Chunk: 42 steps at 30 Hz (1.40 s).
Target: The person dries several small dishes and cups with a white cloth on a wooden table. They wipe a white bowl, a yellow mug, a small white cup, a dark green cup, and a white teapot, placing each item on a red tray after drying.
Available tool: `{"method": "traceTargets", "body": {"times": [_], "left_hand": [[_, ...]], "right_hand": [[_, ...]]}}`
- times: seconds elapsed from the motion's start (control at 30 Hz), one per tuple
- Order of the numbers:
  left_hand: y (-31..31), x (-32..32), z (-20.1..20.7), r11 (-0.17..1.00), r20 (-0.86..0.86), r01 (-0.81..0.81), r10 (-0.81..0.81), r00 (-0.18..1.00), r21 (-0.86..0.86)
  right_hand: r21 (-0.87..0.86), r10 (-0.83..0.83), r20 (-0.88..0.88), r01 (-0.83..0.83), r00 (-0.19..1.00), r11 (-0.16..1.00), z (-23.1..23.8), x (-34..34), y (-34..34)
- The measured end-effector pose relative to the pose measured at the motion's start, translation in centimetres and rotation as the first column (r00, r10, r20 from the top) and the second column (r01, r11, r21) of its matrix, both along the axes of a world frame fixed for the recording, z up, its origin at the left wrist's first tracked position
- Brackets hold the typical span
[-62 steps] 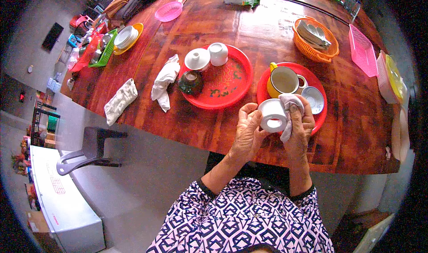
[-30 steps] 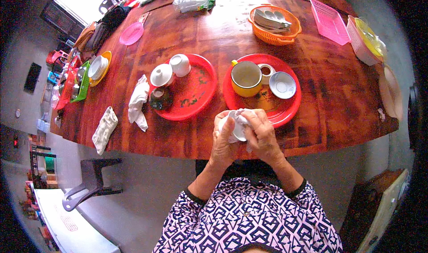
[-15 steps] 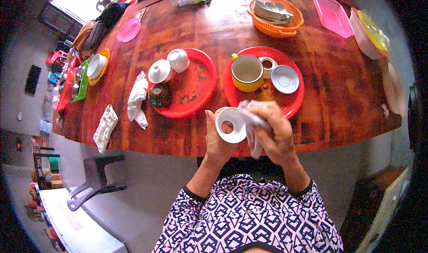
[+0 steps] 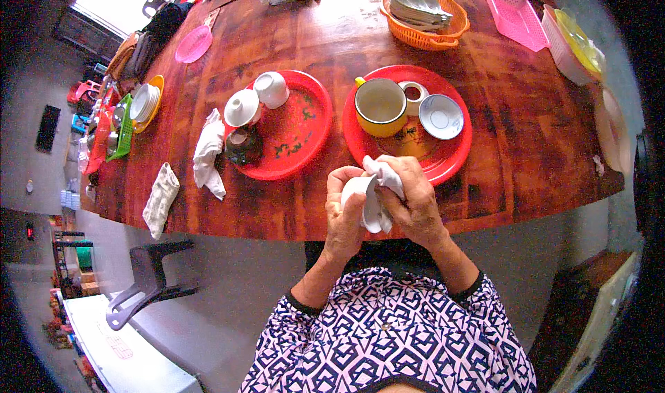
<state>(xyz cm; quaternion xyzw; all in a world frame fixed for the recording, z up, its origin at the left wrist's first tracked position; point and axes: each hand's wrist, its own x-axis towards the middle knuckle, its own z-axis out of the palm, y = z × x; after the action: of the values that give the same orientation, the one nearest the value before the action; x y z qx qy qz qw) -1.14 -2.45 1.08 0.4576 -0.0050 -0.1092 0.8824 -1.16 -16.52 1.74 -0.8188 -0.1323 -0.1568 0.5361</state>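
Note:
Above the table's near edge, my left hand [image 4: 342, 221] is closed around a white cup-shaped piece [image 4: 354, 186], now turned edge-on. My right hand [image 4: 420, 202] pinches a white cloth [image 4: 386, 177] and presses it against the piece's rim and inside. Just beyond my hands is the right red tray [image 4: 451, 164], bearing a yellow enamel mug [image 4: 381, 126], a small white piece with a round opening [image 4: 414, 94] and a white bowl [image 4: 441, 117]. On the left red tray [image 4: 305, 137] stand a white lidded cup [image 4: 242, 109], a white cup [image 4: 271, 89] and a dark cup [image 4: 244, 146].
Two crumpled cloths, one white [image 4: 209, 155] and one cream [image 4: 161, 200], lie at the left. An orange basket of spoons [image 4: 443, 41] and a pink basket [image 4: 515, 15] are far right. A pink plate [image 4: 194, 45] lies far left. A grey stool [image 4: 147, 279] stands below the table edge.
The white piece has turned from showing its round hole to edge-on. My right hand and the cloth have moved slightly left, in against its rim.

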Motion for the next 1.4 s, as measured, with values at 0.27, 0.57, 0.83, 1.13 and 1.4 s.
{"method": "traceTargets", "body": {"times": [0.27,0.57,0.83,1.13,1.4], "left_hand": [[1.4,1.7,0.1,0.956,0.182,-0.207,0.171,0.968,0.207],[1.0,1.2,0.6,0.986,0.041,-0.037,0.031,0.999,0.162],[0.8,0.4,0.5,0.965,0.175,-0.048,0.003,0.985,0.257],[1.0,0.2,0.3,0.960,0.256,-0.129,0.064,0.964,0.247],[1.0,0.8,-1.1,0.907,0.645,-0.277,0.006,0.764,0.319]], "right_hand": [[0.085,0.135,-0.360,-0.111,0.923,0.990,-1.4,-3.0,-1.4],[-0.332,0.160,0.216,-0.082,0.963,0.940,2.8,-1.8,-0.4],[-0.599,0.223,0.018,-0.168,0.975,0.783,2.2,-2.5,0.9],[0.239,0.545,-0.130,-0.507,0.828,0.828,2.2,-1.8,0.2],[0.836,0.701,-0.475,0.025,0.532,0.548,4.4,-2.5,-0.3]]}}
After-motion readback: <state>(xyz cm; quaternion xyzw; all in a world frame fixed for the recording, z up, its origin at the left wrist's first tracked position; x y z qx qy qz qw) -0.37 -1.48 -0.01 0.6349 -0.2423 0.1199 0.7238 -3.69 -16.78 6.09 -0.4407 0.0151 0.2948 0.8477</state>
